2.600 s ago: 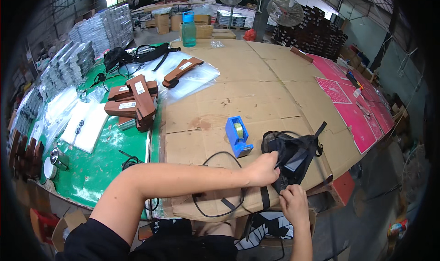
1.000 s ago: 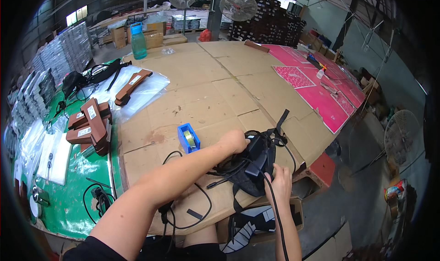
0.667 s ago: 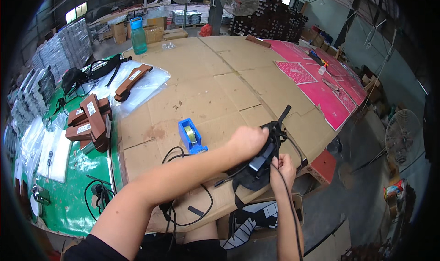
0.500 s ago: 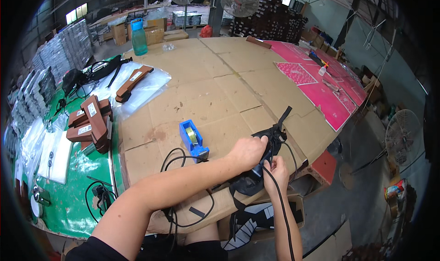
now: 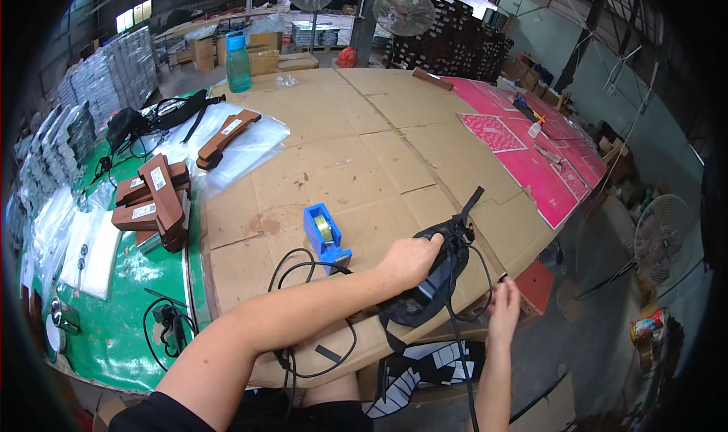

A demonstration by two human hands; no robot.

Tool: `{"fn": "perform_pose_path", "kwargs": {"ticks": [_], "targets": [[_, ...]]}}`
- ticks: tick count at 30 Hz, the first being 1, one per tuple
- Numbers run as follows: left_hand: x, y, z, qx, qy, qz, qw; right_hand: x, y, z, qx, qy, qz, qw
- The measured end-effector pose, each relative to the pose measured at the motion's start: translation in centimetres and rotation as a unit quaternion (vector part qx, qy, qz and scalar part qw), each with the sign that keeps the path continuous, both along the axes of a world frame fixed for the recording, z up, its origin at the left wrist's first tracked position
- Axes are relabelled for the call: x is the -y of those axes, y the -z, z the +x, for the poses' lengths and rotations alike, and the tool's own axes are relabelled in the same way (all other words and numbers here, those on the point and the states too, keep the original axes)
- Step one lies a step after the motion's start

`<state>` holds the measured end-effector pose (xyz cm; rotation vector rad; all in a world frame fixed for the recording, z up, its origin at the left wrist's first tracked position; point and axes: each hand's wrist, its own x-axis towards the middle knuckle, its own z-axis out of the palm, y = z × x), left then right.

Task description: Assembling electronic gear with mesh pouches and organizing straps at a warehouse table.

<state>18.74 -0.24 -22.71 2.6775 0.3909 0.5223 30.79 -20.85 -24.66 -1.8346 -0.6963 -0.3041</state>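
A black mesh pouch (image 5: 413, 309) with a strap lies at the front right edge of the cardboard-covered table (image 5: 334, 166). My left hand (image 5: 413, 261) is closed on the pouch's upper edge. Inside its opening a dark, smooth, box-like device (image 5: 434, 286) partly shows. Off the pouch's right side, my right hand (image 5: 503, 304) pinches the end of a thin black cable (image 5: 487, 261) that loops out from the pouch. A thicker black cable (image 5: 456, 333) hangs from the pouch down past the table edge. Just left of my left hand stands a blue tape dispenser (image 5: 326, 238).
Brown slotted parts (image 5: 159, 204) are stacked on the green surface (image 5: 114, 348) at left, near plastic sheets and another black pouch (image 5: 125, 128). A teal bottle (image 5: 237, 68) stands at the back. Pink boards (image 5: 531, 182) cover the far right. Below the edge sits an open box (image 5: 425, 371).
My right hand has let go of the thicker cable at the pouch's opening and moved right, where it pinches the thin cable's end. My left hand stays on the pouch.
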Motion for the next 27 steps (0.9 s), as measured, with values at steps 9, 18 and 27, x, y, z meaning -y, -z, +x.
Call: {"fn": "perform_pose_path", "kwargs": {"ticks": [9,18,27], "targets": [[-1.1,0.0,1.2,0.083,-0.063,-0.212,0.972,-6.3,-4.4,-5.2,-0.430,-0.277,0.231,0.828],[-2.0,-0.1,0.3,0.079,-0.065,-0.365,0.925,-10.9,0.5,-7.3,-0.268,-0.220,0.035,0.937],[0.8,-1.4,0.8,-0.062,-0.049,-0.184,0.980,-9.9,4.3,-6.7,-0.279,-0.202,0.026,0.938]]}}
